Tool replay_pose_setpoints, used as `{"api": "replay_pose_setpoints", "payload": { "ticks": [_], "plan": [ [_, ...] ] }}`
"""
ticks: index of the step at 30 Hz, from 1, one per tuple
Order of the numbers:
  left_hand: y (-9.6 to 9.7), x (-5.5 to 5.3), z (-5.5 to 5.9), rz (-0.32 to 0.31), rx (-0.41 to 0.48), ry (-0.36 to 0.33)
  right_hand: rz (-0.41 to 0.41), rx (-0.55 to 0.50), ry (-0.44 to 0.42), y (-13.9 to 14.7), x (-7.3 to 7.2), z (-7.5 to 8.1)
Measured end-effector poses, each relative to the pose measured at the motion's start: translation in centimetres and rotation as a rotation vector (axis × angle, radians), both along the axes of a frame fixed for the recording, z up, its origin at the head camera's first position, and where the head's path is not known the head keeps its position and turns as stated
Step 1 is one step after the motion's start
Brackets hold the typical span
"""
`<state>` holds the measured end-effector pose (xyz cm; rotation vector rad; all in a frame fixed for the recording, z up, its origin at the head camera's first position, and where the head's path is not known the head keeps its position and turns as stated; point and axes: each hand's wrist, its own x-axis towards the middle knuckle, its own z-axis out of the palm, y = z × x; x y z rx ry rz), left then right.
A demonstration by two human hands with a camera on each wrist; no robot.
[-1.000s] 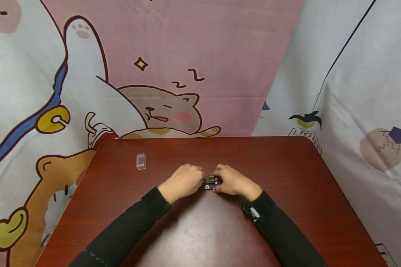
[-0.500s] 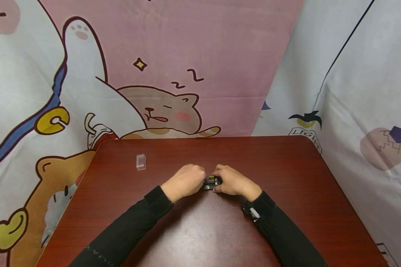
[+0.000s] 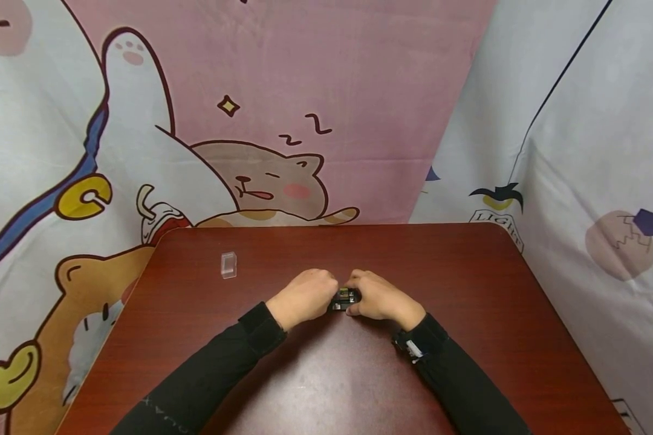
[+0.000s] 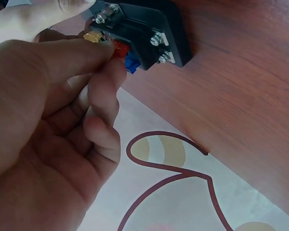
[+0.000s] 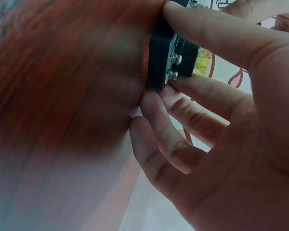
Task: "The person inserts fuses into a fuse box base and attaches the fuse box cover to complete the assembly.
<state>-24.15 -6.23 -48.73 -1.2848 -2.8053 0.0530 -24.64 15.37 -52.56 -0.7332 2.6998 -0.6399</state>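
A small black fuse block (image 3: 346, 298) with silver screw terminals lies between both hands near the middle of the table. In the left wrist view, yellow (image 4: 92, 36), red (image 4: 120, 49) and blue (image 4: 132, 62) blade fuses show in a row along its inner side. My left hand (image 3: 305, 295) has curled fingers, with thumb and forefinger pinching at the red fuse, partly hiding it. From the other side, my right hand (image 3: 383, 296) grips the block's end between thumb and fingers, as the right wrist view shows around the black body (image 5: 159, 55).
A small clear plastic cover (image 3: 228, 265) sits at the far left of the brown table (image 3: 446, 260). Behind the table's back edge hangs a cartoon-printed cloth (image 3: 381, 121).
My left hand has shifted slightly to the right, closer in over the fuse block. The right hand keeps its grip and has barely moved.
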Motion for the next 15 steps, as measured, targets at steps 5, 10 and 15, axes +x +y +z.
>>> {"api": "replay_pose_setpoints", "payload": {
  "ticks": [5, 10, 15],
  "plan": [
    [-0.22, 0.07, -0.2, 0.013, 0.012, 0.004, 0.011, 0.004, 0.003, 0.02, -0.03, -0.09],
    [-0.4, 0.16, -0.26, 0.023, 0.014, 0.01, 0.007, -0.002, -0.003, 0.09, -0.03, 0.08],
    [-0.91, 0.23, -0.38, 0.036, 0.013, 0.014, -0.007, -0.002, -0.014, 0.09, -0.04, -0.19]
  ]
}}
